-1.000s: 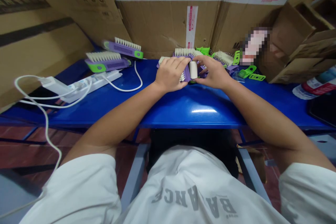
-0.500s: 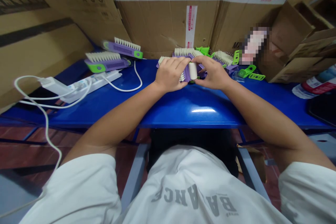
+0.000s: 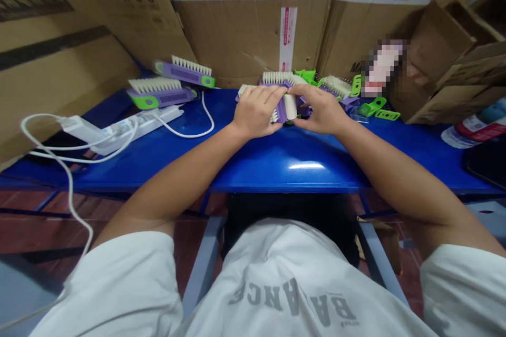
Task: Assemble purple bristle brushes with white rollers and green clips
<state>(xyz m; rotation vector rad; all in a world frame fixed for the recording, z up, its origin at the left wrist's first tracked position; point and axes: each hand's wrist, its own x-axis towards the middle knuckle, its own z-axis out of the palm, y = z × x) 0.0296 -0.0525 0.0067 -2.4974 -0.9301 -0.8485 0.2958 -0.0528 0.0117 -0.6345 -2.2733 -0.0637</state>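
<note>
My left hand (image 3: pixel 256 111) grips a purple brush with white bristles (image 3: pixel 281 110) at the middle of the table. The brush is turned on its side, and part of it is hidden by my fingers. Right beside it stands a small white roll (image 3: pixel 290 106), which may be tape. My right hand (image 3: pixel 318 109) closes on that roll from the right, with its fingertips against the purple plastic. Behind my hands lies a heap of similar purple brushes (image 3: pixel 279 79), mixed with bright green plastic clips (image 3: pixel 371 109).
Two purple-and-green brushes (image 3: pixel 184 71) lie at the left of the blue table (image 3: pixel 300 168), near a white power strip (image 3: pixel 134 134) with a plugged-in charger and loose white cable. Cardboard boxes (image 3: pixel 245 31) form the back wall. A plastic bottle (image 3: pixel 474 134) lies at the right.
My right hand has shifted slightly left, closer to the white roll. The left hand and brush stay nearly in place, and the view has moved only a little.
</note>
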